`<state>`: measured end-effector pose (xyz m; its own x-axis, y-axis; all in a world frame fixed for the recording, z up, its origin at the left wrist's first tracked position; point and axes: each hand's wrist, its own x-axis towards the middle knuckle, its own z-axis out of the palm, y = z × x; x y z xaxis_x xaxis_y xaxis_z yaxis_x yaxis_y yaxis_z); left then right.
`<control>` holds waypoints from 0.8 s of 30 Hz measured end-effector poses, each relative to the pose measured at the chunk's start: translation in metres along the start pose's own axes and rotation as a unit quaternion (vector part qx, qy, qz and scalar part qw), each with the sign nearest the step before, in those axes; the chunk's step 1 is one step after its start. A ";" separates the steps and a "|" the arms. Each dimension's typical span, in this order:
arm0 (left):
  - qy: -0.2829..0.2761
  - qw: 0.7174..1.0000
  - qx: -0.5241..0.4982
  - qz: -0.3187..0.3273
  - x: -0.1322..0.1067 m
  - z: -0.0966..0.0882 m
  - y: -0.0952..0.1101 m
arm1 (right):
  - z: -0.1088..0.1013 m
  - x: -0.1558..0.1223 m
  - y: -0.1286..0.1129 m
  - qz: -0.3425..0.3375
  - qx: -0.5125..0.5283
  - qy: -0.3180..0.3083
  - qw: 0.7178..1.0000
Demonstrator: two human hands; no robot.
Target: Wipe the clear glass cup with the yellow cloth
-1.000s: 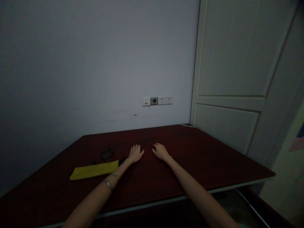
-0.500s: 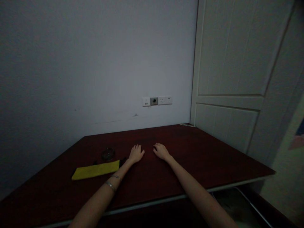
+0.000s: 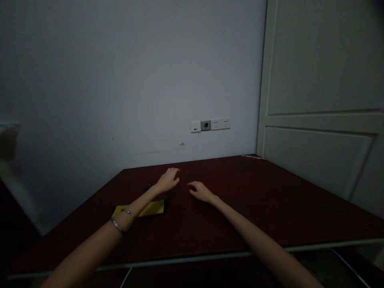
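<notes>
My left hand (image 3: pixel 168 180) is above the dark red tabletop (image 3: pixel 228 216), its fingers reaching forward and the thumb apart, holding nothing. My right hand (image 3: pixel 200 192) is a little to the right and nearer, fingers loosely bent, thumb apart, also with nothing in it. Under my left forearm lies a flat yellow pouch-like thing (image 3: pixel 154 208) with dark ends; the arm covers its middle. A small dark round object (image 3: pixel 148 187), perhaps glass, is mostly hidden behind my left wrist. Two bracelets (image 3: pixel 117 226) circle my left forearm.
Wall sockets and switch plates (image 3: pixel 220 124) sit above the table's back edge. A panelled white door (image 3: pixel 318 160) stands along the right side. A pale blurred object (image 3: pixel 9 140) shows at the far left. Below the front edge a white cable (image 3: pixel 126 277) hangs.
My left hand has lifted and moved forward, its forearm now crossing over the yellow thing and hiding most of the round object. My right hand has turned slightly inward. The view has shifted left.
</notes>
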<state>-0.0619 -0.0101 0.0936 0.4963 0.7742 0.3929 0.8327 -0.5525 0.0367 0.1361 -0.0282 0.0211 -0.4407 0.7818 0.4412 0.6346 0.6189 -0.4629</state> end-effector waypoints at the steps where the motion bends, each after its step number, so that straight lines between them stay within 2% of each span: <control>1: 0.015 1.000 0.011 -0.015 -0.003 -0.015 -0.010 | 0.006 0.004 -0.009 -0.011 0.012 -0.019 1.000; 4: 0.011 0.996 0.042 -0.076 -0.018 -0.052 -0.044 | 0.025 0.018 -0.038 -0.043 0.021 -0.065 0.997; 6: -0.030 0.992 0.049 -0.114 -0.035 -0.065 -0.066 | 0.035 0.028 -0.056 -0.054 0.003 -0.080 0.995; 8: -0.069 0.988 0.034 -0.136 -0.055 -0.070 -0.083 | 0.043 0.036 -0.071 -0.059 -0.021 -0.086 0.994; 10: -0.110 0.983 0.016 -0.148 -0.078 -0.071 -0.096 | 0.050 0.043 -0.082 -0.063 -0.038 -0.099 0.992; 13: -0.210 0.968 -0.019 -0.133 -0.107 -0.066 -0.108 | 0.060 0.051 -0.089 -0.074 -0.058 -0.131 0.987; 15: -0.276 0.954 -0.030 -0.116 -0.121 -0.063 -0.114 | 0.066 0.054 -0.090 -0.081 -0.069 -0.144 0.984; 17: -0.314 0.943 -0.033 -0.109 -0.131 -0.058 -0.118 | 0.070 0.056 -0.089 -0.083 -0.068 -0.153 0.982; 19: -0.320 0.940 -0.027 -0.115 -0.137 -0.054 -0.121 | 0.073 0.057 -0.088 -0.085 -0.053 -0.163 0.981; 24: -0.289 0.952 -0.009 -0.102 -0.142 -0.045 -0.120 | 0.072 0.056 -0.089 -0.062 -0.042 -0.185 0.980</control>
<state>-0.2433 -0.0677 0.0747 0.3802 0.9039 -0.1959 0.9249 -0.3727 0.0757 0.0093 -0.0334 0.0315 -0.7074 0.6849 0.1748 0.6046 0.7144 -0.3523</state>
